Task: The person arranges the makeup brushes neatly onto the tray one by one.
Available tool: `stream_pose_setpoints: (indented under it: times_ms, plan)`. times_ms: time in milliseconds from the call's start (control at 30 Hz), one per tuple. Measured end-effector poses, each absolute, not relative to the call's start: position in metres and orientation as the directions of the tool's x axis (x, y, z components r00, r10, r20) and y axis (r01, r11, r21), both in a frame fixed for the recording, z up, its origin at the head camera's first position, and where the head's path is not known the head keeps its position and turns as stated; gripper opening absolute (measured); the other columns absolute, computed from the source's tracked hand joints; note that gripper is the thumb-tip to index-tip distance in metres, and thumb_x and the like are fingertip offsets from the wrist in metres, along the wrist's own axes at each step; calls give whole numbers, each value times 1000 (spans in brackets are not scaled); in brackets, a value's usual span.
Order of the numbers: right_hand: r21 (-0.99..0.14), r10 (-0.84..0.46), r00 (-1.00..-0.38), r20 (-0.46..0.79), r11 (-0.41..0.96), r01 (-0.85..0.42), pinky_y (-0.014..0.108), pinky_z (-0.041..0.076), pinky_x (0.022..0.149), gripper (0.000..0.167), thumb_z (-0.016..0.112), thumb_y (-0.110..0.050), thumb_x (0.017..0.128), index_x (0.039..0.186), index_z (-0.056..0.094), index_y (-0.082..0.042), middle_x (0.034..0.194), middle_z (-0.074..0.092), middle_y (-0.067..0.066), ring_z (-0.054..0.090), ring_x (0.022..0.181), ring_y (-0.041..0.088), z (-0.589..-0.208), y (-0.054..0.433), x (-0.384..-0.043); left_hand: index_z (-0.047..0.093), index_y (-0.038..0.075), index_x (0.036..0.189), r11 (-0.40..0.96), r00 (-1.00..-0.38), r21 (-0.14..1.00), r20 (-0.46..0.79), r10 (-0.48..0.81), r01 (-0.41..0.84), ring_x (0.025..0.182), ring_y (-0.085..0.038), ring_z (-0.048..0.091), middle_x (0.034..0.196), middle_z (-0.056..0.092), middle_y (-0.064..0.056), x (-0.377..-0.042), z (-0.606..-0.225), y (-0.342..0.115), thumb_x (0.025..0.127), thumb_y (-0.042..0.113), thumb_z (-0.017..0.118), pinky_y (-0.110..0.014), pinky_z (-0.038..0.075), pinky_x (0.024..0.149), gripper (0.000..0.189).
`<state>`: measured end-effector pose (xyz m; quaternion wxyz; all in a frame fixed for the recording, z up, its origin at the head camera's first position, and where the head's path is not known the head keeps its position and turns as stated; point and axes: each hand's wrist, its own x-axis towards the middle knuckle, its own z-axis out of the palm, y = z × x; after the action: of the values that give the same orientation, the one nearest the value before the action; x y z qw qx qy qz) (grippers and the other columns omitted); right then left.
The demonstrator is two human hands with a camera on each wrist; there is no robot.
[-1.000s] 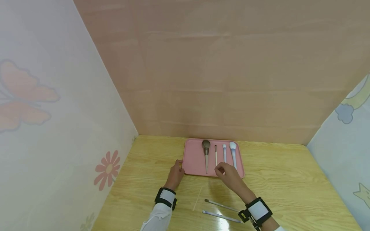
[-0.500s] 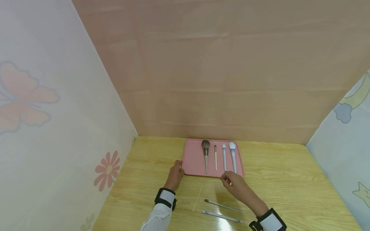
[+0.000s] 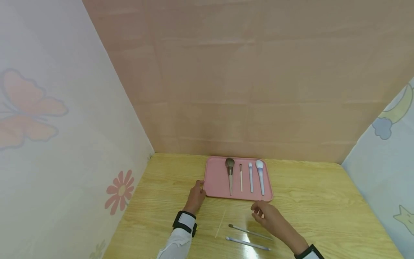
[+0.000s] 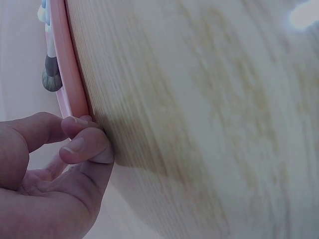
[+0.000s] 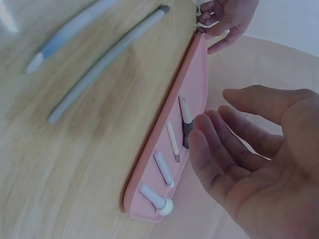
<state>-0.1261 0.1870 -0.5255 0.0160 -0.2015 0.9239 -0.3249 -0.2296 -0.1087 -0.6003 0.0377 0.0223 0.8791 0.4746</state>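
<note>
A pink tray [image 3: 215, 178] lies near the back of the table. Across it, side by side, lie a large dark-haired makeup brush [image 3: 230, 171], a thin brush [image 3: 241, 178], a small white-tipped brush [image 3: 251, 178] and a larger white-haired brush [image 3: 260, 176]. At the tray's front left corner my left hand [image 3: 195, 198] grips the rim between thumb and fingers, seen close in the left wrist view. My right hand [image 3: 270, 217] hovers just in front of the tray's right part, fingers loosely bent and holding nothing. Below it rest a dark-tipped brush [image 3: 250, 232] and a lilac-handled brush [image 3: 248, 244].
The wood-grain table [image 3: 317, 201] extends to both sides of the tray. A tan backdrop [image 3: 252, 79] rises directly behind it. Patterned panels stand at the left [image 3: 81, 126] and right [image 3: 388, 165]. A thin pale strip [image 3: 221, 223] lies left of the loose brushes.
My right hand has drawn back from over the tray toward the front right, its fingers loosening and uncovering the brush handles. The left hand stays at the tray's corner.
</note>
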Motion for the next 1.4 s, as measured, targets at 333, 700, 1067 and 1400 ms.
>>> stream_pose_setpoints:
  times_ms: [333,700,1067,1400]
  plan:
    - [-625,-478,-877,35,675,-393,25,50,66,18,70,-3,87,103,61,-2,94,60,5,56,76,5,-538,189,-113,48,-3,136,551,-997,834,-32,76,15,57,-12,43,72,52,-2,-229,-600,-111,95,-1,51,-25,35,52,41]
    - [-526,-519,-852,71,706,-474,22,51,67,20,74,-4,83,98,61,-6,92,55,-2,58,79,12,-558,187,-102,47,-3,136,553,-995,833,-56,76,-5,59,-13,44,74,53,-4,-229,-598,-111,96,-1,51,-26,37,53,41]
    - [-425,-543,-824,158,716,-553,24,49,66,19,77,-11,82,94,63,-10,88,55,-4,54,78,7,-577,189,-98,48,-4,135,560,-997,829,-28,77,21,58,-13,43,72,52,-3,-231,-600,-111,95,-2,52,-26,35,52,40]
    - [-418,-528,-843,100,747,-517,24,44,61,10,73,-14,86,88,64,-13,82,54,-8,45,71,-1,-578,189,-94,48,-3,134,549,-997,836,-35,74,11,58,-13,44,72,52,-3,-230,-603,-109,94,0,52,-26,36,53,40]
